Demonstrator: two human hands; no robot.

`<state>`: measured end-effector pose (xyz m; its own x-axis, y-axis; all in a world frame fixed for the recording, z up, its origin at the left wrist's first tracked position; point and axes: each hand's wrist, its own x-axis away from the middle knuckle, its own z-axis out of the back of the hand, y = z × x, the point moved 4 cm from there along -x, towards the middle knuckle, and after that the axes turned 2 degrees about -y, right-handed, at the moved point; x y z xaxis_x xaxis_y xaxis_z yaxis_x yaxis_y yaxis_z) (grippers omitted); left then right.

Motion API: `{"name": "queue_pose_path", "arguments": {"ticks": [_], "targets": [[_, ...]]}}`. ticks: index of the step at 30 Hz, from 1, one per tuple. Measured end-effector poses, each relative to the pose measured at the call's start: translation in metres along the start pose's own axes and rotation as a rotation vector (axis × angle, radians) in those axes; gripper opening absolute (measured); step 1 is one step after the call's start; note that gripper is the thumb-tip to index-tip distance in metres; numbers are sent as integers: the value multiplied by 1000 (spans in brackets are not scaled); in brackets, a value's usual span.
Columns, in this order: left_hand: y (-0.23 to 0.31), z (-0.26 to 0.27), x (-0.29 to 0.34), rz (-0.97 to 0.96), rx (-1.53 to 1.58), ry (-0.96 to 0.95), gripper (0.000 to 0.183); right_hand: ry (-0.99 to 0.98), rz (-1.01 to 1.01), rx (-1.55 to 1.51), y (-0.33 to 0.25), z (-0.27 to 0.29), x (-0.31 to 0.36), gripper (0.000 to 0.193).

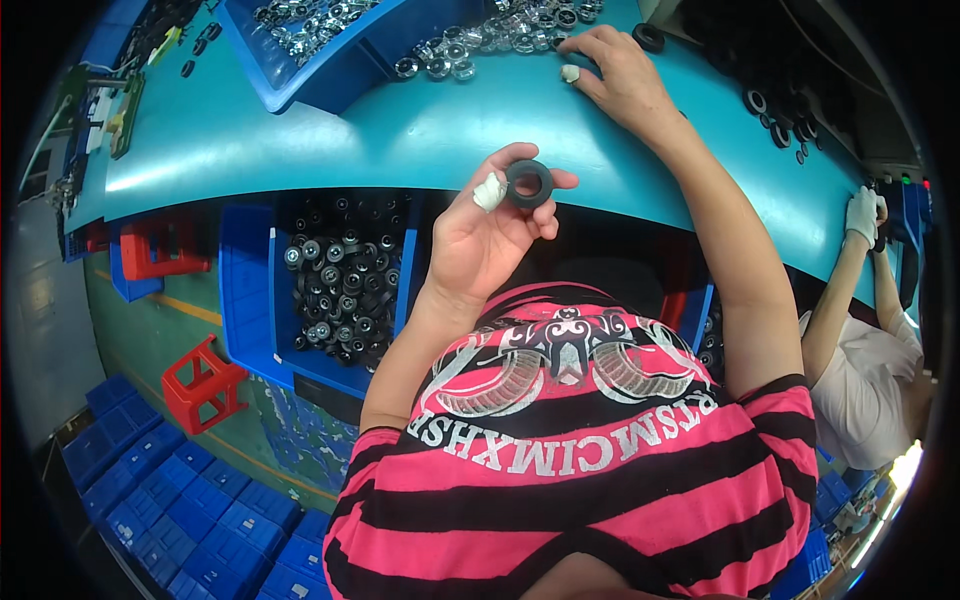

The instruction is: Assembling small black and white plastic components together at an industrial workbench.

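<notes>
My left hand (482, 235) is raised over the near edge of the bench, closed on a small black rubber tire (530, 202). The tire stands on edge between thumb and fingers, its empty hole showing; white tape wraps my thumb. Farther off, my right hand (628, 85) reaches over the bench, thumb and fingers apart, with white tape on the thumb too. Its fingertips are at the right end of a heap of shiny clear-and-chrome wheel rims (462, 70). No held piece shows in it. Just beyond that hand lies a loose black tire (649, 38).
A blue bin (345, 80) of rims stands on the turquoise bench (250, 150). More black tires (756, 102) lie at the right. Below the edge, a blue crate (247, 285) holds assembled wheels (345, 280). A red stool (203, 385) is on the floor. A gloved co-worker (862, 215) sits at right.
</notes>
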<state>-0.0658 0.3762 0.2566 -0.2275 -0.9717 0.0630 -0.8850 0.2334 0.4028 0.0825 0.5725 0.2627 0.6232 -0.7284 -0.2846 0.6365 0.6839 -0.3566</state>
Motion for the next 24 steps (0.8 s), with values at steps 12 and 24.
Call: {"name": "queue_pose_path", "arguments": {"ticks": [12,24], "targets": [[-7,13,5,9,92,-26,36,102,-24,-80,-7,7,-2,27],[-1,18,13,9,228,159,45,63,-128,-110,-7,1,-9,26]]}}
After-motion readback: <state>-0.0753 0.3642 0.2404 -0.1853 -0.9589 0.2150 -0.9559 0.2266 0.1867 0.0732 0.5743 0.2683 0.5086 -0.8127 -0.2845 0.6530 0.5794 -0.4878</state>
